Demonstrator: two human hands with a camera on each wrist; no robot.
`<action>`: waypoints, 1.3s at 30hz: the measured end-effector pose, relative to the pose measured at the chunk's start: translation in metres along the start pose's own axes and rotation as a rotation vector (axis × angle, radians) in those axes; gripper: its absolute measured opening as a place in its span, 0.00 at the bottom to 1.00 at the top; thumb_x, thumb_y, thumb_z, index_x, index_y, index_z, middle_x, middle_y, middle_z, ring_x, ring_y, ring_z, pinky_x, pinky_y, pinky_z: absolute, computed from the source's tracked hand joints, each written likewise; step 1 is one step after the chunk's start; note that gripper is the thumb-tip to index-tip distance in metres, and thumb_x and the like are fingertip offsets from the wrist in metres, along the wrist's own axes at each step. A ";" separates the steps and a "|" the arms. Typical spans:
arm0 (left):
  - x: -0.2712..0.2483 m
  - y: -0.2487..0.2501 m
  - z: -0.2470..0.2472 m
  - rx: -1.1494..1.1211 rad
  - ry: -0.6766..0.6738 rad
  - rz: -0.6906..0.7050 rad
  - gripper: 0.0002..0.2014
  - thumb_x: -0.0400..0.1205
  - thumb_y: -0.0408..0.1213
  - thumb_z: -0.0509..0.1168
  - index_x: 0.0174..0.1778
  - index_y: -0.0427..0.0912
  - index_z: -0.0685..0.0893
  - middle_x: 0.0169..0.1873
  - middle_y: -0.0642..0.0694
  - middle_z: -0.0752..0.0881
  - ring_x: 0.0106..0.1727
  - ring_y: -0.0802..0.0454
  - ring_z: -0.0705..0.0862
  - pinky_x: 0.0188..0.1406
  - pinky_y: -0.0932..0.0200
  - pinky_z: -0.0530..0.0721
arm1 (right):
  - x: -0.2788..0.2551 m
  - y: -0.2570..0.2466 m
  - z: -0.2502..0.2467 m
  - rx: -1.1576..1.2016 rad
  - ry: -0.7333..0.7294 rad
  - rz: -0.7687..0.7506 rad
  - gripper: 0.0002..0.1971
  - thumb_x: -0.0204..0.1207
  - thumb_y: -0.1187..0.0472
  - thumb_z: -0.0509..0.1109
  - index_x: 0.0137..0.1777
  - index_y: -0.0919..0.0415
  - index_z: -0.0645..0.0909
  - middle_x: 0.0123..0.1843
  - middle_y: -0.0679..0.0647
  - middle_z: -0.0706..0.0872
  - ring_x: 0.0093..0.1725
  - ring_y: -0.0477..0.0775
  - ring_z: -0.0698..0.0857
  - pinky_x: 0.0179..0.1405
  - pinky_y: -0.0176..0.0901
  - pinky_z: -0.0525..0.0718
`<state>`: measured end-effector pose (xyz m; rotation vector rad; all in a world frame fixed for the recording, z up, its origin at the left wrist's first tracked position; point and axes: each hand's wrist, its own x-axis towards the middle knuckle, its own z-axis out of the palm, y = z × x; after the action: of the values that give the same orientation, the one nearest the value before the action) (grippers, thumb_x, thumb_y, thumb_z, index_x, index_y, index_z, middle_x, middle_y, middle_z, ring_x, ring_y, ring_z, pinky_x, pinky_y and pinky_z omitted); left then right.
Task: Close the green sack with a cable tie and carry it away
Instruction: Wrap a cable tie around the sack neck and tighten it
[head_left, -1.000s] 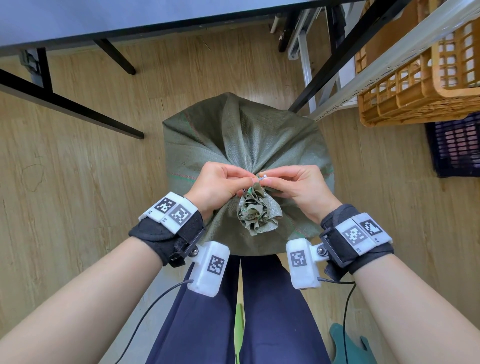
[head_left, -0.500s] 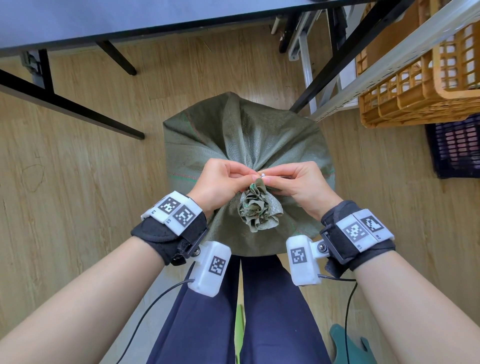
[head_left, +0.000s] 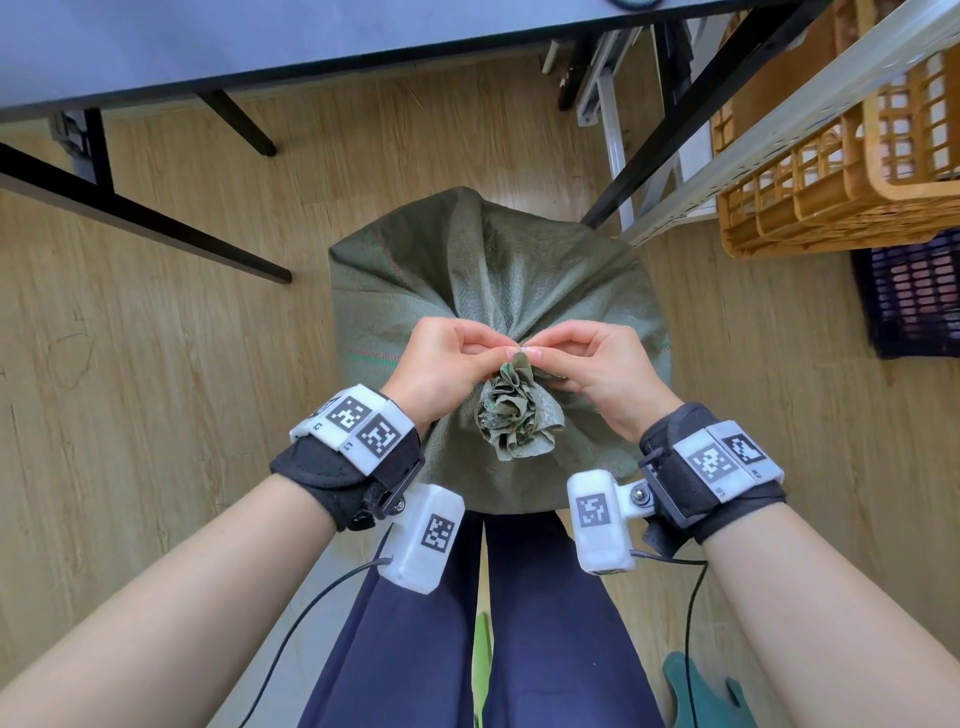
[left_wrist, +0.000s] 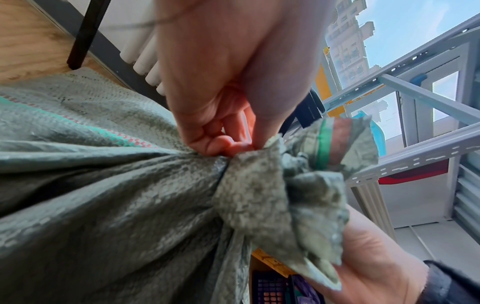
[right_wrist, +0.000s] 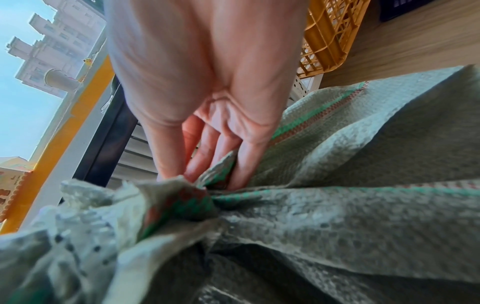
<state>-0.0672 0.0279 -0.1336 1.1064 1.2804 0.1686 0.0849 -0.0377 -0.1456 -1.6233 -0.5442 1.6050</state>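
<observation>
The green woven sack (head_left: 493, 270) stands on the wooden floor in front of my legs, its mouth gathered into a ruffled neck (head_left: 517, 415). Both hands meet at the far side of that neck. My left hand (head_left: 488, 356) pinches a thin white cable tie (head_left: 525, 347) between thumb and fingers; in the left wrist view the cable tie (left_wrist: 248, 129) shows as a pale strip between the fingers of the left hand (left_wrist: 223, 148). My right hand (head_left: 545, 357) pinches the tie from the other side, with the right hand's fingers (right_wrist: 200, 158) pressed into the sack's folds (right_wrist: 337, 226). Most of the tie is hidden.
A dark table (head_left: 311, 41) with black legs (head_left: 156, 223) stands ahead and to the left. At the right are a metal rack rail (head_left: 779, 130), an orange crate (head_left: 831, 171) and a dark purple crate (head_left: 914, 296). A green object (head_left: 696, 691) lies by my right foot.
Both hands stay at the sack's neck, still pinching the tie; the fingertips have shifted only slightly. The sack has not moved.
</observation>
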 end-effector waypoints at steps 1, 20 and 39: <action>0.000 0.000 0.000 -0.004 0.001 0.004 0.08 0.75 0.31 0.72 0.48 0.32 0.88 0.42 0.34 0.91 0.44 0.45 0.90 0.52 0.56 0.87 | 0.000 -0.001 0.000 -0.003 0.002 0.002 0.03 0.71 0.69 0.75 0.43 0.66 0.86 0.39 0.59 0.90 0.38 0.51 0.88 0.42 0.40 0.87; 0.004 -0.001 -0.004 0.102 0.013 0.103 0.05 0.71 0.38 0.76 0.38 0.42 0.91 0.22 0.56 0.86 0.25 0.68 0.81 0.32 0.76 0.78 | 0.003 -0.002 0.002 -0.140 0.054 -0.090 0.01 0.72 0.68 0.74 0.42 0.64 0.87 0.37 0.53 0.88 0.35 0.39 0.85 0.42 0.30 0.82; 0.010 -0.002 -0.011 0.215 -0.080 0.113 0.03 0.75 0.33 0.73 0.39 0.37 0.89 0.29 0.50 0.86 0.27 0.69 0.80 0.31 0.77 0.78 | 0.008 -0.007 0.002 -0.470 -0.014 -0.213 0.03 0.72 0.65 0.75 0.44 0.60 0.89 0.41 0.55 0.91 0.42 0.52 0.88 0.47 0.43 0.85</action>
<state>-0.0737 0.0399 -0.1407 1.3575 1.1848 0.0709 0.0850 -0.0266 -0.1450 -1.8122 -1.1290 1.3964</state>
